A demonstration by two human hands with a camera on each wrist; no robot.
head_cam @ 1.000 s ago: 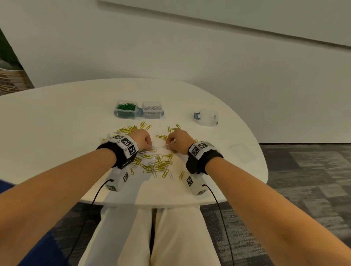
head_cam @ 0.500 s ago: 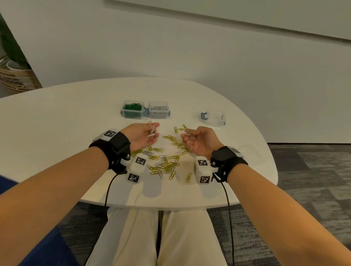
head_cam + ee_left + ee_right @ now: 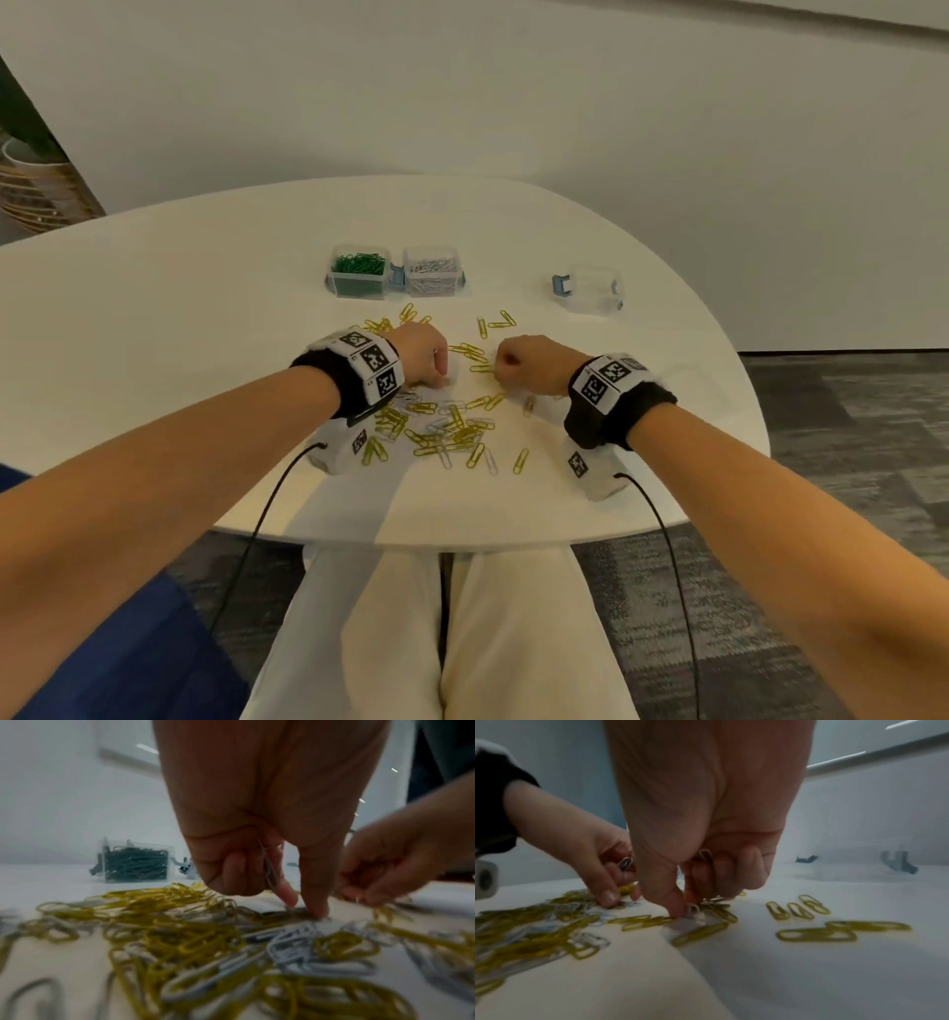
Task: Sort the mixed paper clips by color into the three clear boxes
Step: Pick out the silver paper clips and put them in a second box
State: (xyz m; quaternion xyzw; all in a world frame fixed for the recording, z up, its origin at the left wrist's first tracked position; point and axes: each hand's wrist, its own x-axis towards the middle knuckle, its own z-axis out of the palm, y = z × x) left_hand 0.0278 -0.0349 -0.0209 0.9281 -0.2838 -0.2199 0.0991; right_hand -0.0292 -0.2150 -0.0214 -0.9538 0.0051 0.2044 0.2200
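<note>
Yellow and white paper clips (image 3: pixel 441 426) lie mixed in a pile on the white table (image 3: pixel 179 318). At the back stand a box of green clips (image 3: pixel 359 272), a box of white clips (image 3: pixel 433 272) and an empty clear box (image 3: pixel 590 288). My left hand (image 3: pixel 436 377) is palm down on the pile; its curled fingers hold white clips (image 3: pixel 270 872) while thumb and forefinger touch down among the clips. My right hand (image 3: pixel 506 362) pinches a white clip (image 3: pixel 693 909) on the table and keeps another white clip (image 3: pixel 706 854) in its curled fingers.
Loose yellow clips (image 3: pixel 493 324) lie between the pile and the boxes. The empty box's blue latch (image 3: pixel 562 284) faces left. Cables (image 3: pixel 257 524) run from both wrists over the near table edge. Carpet floor (image 3: pixel 847 437) lies to the right.
Half a second ago both hands were lifted, palms up, with clips in them. They have turned over and come back down onto the pile.
</note>
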